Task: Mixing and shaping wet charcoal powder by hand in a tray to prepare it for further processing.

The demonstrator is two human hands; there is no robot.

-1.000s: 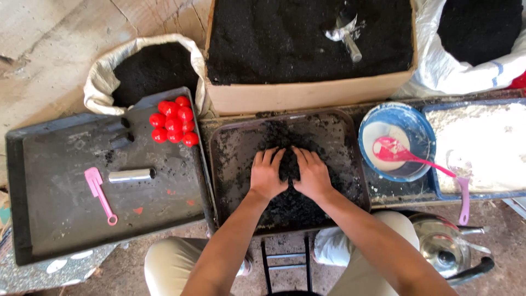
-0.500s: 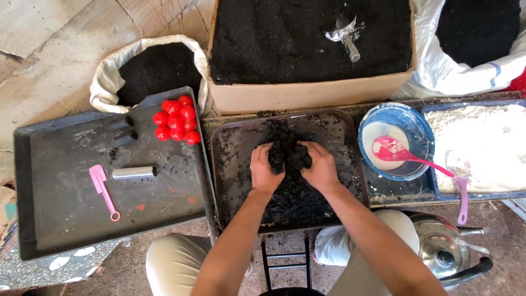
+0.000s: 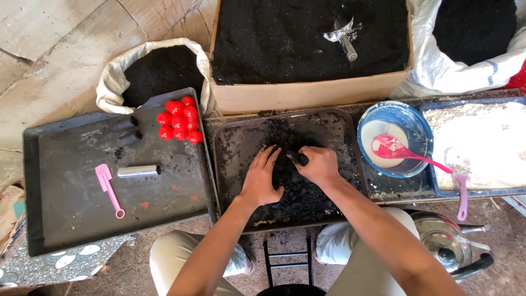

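A dark metal tray (image 3: 233, 145) in front of me holds a heap of black powdery mix (image 3: 298, 192). My left hand (image 3: 261, 178) lies flat on the heap, fingers spread. My right hand (image 3: 316, 164) is curled around a clump of the black mix at the top of the heap. Both hands are smeared with black.
A larger dark tray (image 3: 66, 219) on the left holds a pink spatula (image 3: 109, 189), a metal tube (image 3: 139, 171) and several red balls (image 3: 178, 119). A cardboard box of black powder (image 3: 307, 93) with a metal scoop (image 3: 342, 34) stands behind. A blue bowl (image 3: 392, 137) with a pink spoon and a tray of white powder (image 3: 482, 145) lie right; a kettle (image 3: 446, 244) stands lower right.
Both hands were cupped together on the mix. Now the left hand has flattened and slid down the heap, while the right stays curled on a clump.
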